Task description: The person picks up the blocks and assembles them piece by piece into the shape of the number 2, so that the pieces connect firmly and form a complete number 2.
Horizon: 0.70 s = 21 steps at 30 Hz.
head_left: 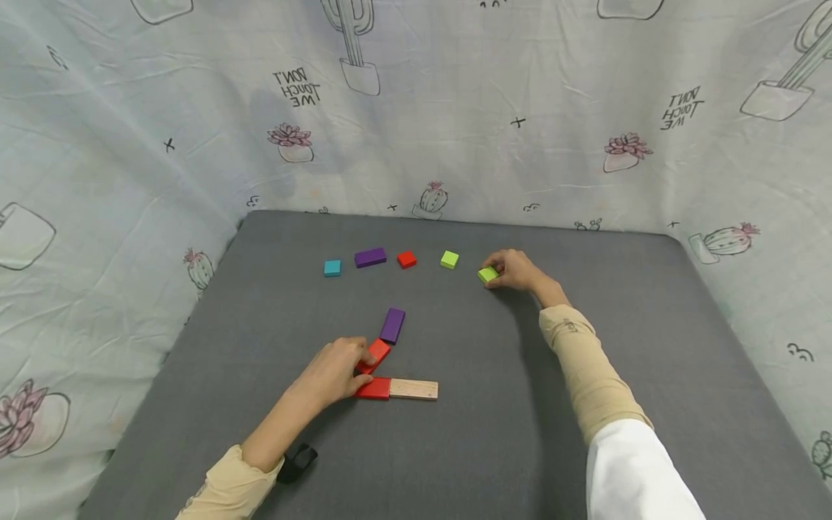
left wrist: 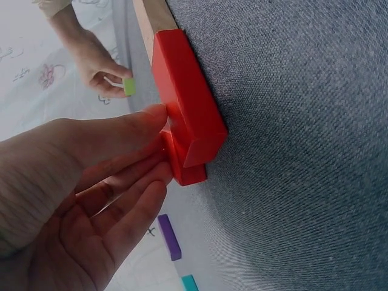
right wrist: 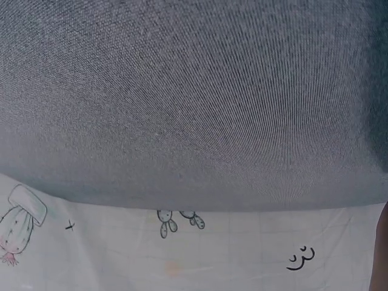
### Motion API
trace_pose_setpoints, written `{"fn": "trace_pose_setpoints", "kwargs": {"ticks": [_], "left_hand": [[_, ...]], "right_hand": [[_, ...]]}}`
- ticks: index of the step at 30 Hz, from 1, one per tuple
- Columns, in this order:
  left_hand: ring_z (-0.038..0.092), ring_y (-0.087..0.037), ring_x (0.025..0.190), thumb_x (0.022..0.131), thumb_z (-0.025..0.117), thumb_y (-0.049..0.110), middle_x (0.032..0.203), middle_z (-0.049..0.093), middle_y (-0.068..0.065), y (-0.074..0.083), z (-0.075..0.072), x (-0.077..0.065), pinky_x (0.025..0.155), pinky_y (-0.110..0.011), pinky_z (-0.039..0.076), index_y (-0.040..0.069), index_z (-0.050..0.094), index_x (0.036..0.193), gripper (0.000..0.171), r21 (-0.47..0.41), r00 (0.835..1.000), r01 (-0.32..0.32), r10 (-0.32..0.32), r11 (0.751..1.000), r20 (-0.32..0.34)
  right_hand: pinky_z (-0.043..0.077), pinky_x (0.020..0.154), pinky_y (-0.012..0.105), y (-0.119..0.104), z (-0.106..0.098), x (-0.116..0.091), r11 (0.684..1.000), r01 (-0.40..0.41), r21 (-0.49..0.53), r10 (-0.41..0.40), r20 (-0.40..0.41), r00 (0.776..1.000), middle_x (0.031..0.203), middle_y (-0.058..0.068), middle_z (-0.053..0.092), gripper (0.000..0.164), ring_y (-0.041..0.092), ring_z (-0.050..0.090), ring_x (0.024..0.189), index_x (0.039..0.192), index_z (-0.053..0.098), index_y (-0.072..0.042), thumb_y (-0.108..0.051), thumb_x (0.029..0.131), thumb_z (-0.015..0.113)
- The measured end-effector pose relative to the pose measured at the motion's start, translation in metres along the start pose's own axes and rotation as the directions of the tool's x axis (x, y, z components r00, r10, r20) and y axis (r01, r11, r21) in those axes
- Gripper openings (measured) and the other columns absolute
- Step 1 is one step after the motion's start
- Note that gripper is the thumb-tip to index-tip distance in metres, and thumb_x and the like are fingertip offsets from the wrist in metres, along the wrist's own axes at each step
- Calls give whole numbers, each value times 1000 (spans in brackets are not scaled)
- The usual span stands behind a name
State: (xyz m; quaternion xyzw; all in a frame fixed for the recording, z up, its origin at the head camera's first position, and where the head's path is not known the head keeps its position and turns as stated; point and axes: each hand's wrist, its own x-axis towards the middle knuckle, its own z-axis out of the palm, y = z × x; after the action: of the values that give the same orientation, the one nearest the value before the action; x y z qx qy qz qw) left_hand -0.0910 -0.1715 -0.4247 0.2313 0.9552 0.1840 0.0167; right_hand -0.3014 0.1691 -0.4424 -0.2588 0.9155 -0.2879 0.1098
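Note:
My left hand (head_left: 334, 368) has its fingertips and thumb at the left ends of two red blocks. Between thumb and fingers it pinches the slanted red block (head_left: 378, 352), its thumb close against the other red block (head_left: 373, 389). That one lies end to end with a plain wooden block (head_left: 414, 390); a purple block (head_left: 393, 326) adjoins the slanted red block's upper end. At the back right, my right hand (head_left: 515, 270) pinches a lime green block (head_left: 487, 274), also seen in the left wrist view. The right wrist view shows neither the block nor its fingertips.
Along the back of the grey table (head_left: 468, 448) sit a blue block (head_left: 332, 268), a purple block (head_left: 370, 257), a small red block (head_left: 406, 259) and another lime green block (head_left: 449, 259). A cactus-printed cloth (head_left: 455, 137) hangs behind and beside the table.

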Motion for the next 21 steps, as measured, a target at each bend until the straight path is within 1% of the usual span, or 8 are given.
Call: {"fn": "trace_pose_setpoints", "kwargs": {"ticks": [5,9,12,16,21], "left_hand": [[54,-12,68,70,85,9,80,60,-2,0,-1,1,60,-27,46,2,76,88,22,-4,1000,2,-2,1000,3],[56,-13,70,70,85,10,80,60,-2,0,-1,1,61,-28,47,2,76,89,22,-5,1000,0,0,1000,5],[58,-15,71,70,85,10,80,61,-2,-1,-1,0,62,-29,48,2,76,89,22,-6,1000,1,-1,1000,5],[58,-15,72,70,85,9,81,61,-2,0,-1,-1,62,-30,48,2,76,89,22,-5,1000,0,0,1000,5],[58,-14,71,70,85,9,81,61,-1,0,-1,-1,62,-29,48,2,76,88,21,-4,1000,-7,7,1000,-1]], "right_hand": [[49,84,46,-1,-3,3,1000,-2,-23,2,-4,1000,107,22,66,37,36,62,99,108,70,3,-5,74,82],[48,82,46,-1,-4,4,999,0,-47,-1,-27,1000,103,22,66,41,34,61,94,110,68,3,-4,73,82],[48,82,46,-2,-7,5,999,10,-40,-12,-35,999,102,22,65,43,34,61,94,112,66,4,-2,72,81],[49,83,45,-7,-12,9,999,22,-29,-23,-37,999,103,22,66,43,34,62,94,111,65,4,2,71,81],[49,82,44,-19,-17,16,998,51,-44,-52,-30,998,101,19,67,41,33,63,93,109,66,2,0,71,81]]}}
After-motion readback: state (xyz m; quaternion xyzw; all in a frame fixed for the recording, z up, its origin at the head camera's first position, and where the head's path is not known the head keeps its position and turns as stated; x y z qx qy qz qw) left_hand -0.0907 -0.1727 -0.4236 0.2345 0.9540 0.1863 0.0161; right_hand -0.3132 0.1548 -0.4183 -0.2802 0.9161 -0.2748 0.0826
